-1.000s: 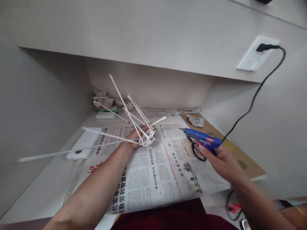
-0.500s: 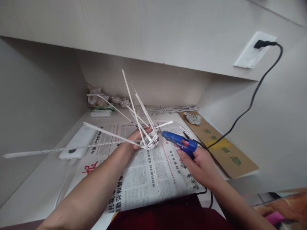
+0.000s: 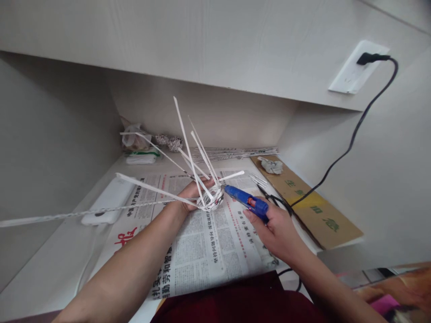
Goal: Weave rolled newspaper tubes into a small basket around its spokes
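Observation:
My left hand [image 3: 194, 194] is closed on a small round weave of rolled newspaper strips [image 3: 211, 200]. Several long paper strips [image 3: 184, 130] stick out of it upward and to the left. In my right hand [image 3: 271, 226] is a blue glue gun [image 3: 247, 199], its tip at the right side of the weave; whether it touches cannot be made out. Both are held over a printed newspaper sheet [image 3: 195, 255]. The palm side and some fingers of my left hand are hidden behind the strips.
Behind lie a bundle of paper rolls [image 3: 235, 154], a knobbly woven piece [image 3: 170, 141] and a plastic bag [image 3: 134, 138]. A white case [image 3: 107, 202] is at left. At right are scissors [image 3: 269, 194], cardboard [image 3: 313, 206], crumpled paper [image 3: 270, 165] and a black cord [image 3: 350, 150] running to a socket.
My right hand has moved the glue gun slightly left, closer to the weave, so more of the scissors shows. My left hand keeps its hold almost unmoved.

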